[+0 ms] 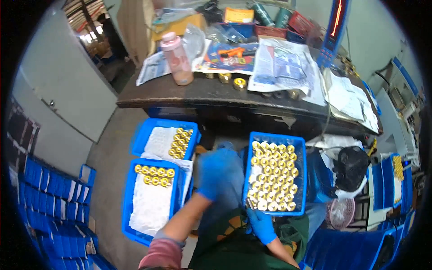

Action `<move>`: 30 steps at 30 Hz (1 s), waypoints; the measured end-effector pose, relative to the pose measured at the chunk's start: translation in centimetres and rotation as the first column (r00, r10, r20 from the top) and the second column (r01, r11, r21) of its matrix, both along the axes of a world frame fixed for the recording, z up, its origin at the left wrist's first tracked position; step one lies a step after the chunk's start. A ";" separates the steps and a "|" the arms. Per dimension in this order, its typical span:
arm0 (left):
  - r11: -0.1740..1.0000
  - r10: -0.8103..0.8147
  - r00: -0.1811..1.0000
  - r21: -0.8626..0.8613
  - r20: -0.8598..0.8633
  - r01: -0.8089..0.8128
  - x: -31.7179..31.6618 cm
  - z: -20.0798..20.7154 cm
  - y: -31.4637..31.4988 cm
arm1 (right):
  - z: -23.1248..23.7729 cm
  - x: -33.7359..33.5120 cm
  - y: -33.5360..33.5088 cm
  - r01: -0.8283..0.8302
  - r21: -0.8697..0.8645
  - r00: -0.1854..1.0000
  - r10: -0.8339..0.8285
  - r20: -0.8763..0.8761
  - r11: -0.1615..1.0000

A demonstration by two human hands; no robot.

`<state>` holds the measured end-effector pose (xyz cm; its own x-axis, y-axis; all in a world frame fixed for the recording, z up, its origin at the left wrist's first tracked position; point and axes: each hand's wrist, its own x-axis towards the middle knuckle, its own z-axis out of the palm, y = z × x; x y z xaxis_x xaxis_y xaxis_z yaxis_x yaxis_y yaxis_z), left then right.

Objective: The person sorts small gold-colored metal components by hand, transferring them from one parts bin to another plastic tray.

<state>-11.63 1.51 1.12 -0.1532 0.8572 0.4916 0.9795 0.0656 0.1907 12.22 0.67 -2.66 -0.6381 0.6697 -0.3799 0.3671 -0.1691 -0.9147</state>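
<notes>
My left hand (pixel 215 173), in a blue glove, is smeared by motion between the blue bins, and its fingers cannot be made out. My right hand (pixel 262 226), also blue-gloved, is closed at the near left corner of a blue bin (pixel 304 180) full of gold-coloured round metal parts (pixel 273 173) in rows. What its fingertips grip is too small to tell. On the left, a second blue bin (pixel 127 211) has several of these parts at its far end on a white sheet (pixel 150 207). Beyond it, a third blue bin (pixel 143 130) has more along its right side.
A dark desk (pixel 202 96) runs across the far side, bearing a pink bottle (pixel 177 60), papers (pixel 283 67), orange-handled pliers (pixel 231 52) and a few loose gold parts (pixel 239 83). Stacked blue bins (pixel 54 202) stand at far left; a pink basket (pixel 340 211) is at right.
</notes>
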 end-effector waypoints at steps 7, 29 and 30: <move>0.934 0.222 0.947 -0.226 -0.233 -0.275 4.4 -23.5 14.2 | 2.3 0.6 -1.2 0.060 -0.170 0.997 -0.051 0.056 0.984; 0.922 0.224 -0.329 -0.090 0.917 0.377 8.5 0.7 0.3 | 2.3 -0.7 1.9 0.208 -0.296 0.974 -0.227 -0.029 0.932; 0.905 0.164 -0.378 0.014 0.911 0.424 8.8 0.8 0.2 | 1.7 -0.1 2.1 0.190 -0.235 0.979 -0.203 -0.031 0.953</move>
<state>-2.83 1.67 1.89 0.0173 0.9437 -0.3304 -0.4997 0.2944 0.8146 12.10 2.72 -0.99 -0.5265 0.6826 -0.5068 0.2567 -0.4407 -0.8602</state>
